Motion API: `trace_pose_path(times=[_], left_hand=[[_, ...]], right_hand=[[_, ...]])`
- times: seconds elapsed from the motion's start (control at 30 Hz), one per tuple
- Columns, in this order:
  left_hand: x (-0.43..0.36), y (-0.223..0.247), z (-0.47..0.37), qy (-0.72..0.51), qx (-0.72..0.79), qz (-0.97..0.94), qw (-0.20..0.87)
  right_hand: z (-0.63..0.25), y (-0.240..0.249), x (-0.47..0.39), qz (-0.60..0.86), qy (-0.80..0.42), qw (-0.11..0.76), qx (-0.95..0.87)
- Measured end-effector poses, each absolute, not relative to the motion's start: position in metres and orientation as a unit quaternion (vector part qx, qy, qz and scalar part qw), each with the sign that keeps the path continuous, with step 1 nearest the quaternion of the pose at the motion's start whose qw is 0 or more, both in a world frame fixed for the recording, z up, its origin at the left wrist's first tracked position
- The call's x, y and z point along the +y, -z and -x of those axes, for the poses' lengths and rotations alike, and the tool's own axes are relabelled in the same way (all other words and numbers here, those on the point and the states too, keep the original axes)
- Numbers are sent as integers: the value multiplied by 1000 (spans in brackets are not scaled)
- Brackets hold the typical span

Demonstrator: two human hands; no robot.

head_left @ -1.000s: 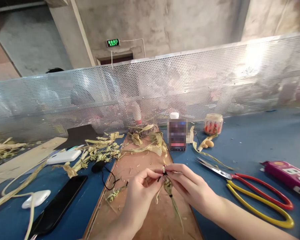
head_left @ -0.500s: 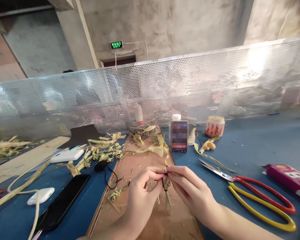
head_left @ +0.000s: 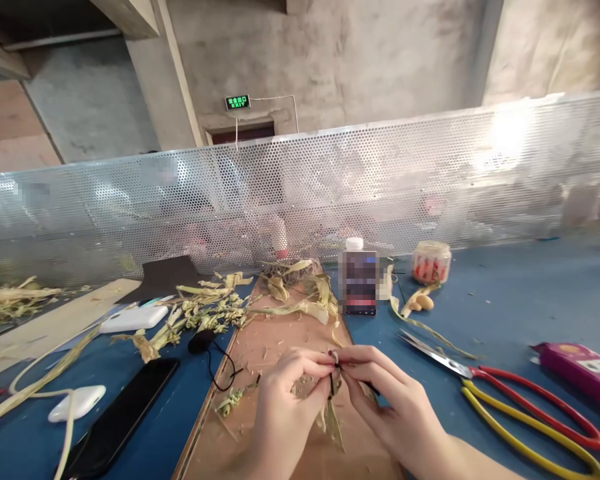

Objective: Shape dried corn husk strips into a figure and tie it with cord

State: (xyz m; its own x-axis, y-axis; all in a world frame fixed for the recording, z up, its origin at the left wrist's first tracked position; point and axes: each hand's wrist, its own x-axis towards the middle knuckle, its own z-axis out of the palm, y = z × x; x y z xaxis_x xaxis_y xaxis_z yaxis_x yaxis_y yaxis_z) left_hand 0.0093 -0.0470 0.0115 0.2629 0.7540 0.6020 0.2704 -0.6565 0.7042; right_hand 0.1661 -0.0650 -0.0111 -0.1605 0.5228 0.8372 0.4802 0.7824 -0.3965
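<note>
My left hand [head_left: 290,400] and my right hand [head_left: 397,400] meet above the brown board [head_left: 265,347], fingertips pinched close together. Between them is a small piece of dried plant husk [head_left: 334,423], its pale leafy ends hanging down. A thin black cord [head_left: 331,385] runs at the pinch, and both hands grip here. Fingers cover most of the knot area, so its details are hidden. Left of my left hand lies a small curled bit of braided husk [head_left: 230,402]. Scissors [head_left: 453,363] with one red and one yellow handle rest to the right of my right hand.
Dried husks [head_left: 305,308] lie at the board's far end, with a braided heap [head_left: 210,307] to the left. A phone [head_left: 361,283] stands upright before a white-capped bottle [head_left: 354,244]. Also around are a black phone [head_left: 125,413], a jar [head_left: 431,262] and a perforated metal screen [head_left: 300,193].
The view has tilted up slightly, so things sit a little lower. Both hands keep their pinch on the husk; my right fingers have shifted slightly, and a black cord end shows beside them.
</note>
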Motion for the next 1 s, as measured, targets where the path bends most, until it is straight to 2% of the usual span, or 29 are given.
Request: trace_pose_path(times=[0.37, 0.57, 0.8, 1.0], left_hand=[[-44, -4, -11, -500, 304, -688, 429], [-47, -4, -12, -515, 276, -675, 450], [-50, -7, -13, -508, 289, -629, 513], [-48, -7, -11, -513, 281, -677, 447]], right_hand=[[-169, 5, -68, 297, -77, 559, -770], [-172, 4, -68, 298, -21, 561, -772], [-173, 7, -68, 310, -30, 563, -766], [-173, 8, -71, 341, -4, 550, -763]])
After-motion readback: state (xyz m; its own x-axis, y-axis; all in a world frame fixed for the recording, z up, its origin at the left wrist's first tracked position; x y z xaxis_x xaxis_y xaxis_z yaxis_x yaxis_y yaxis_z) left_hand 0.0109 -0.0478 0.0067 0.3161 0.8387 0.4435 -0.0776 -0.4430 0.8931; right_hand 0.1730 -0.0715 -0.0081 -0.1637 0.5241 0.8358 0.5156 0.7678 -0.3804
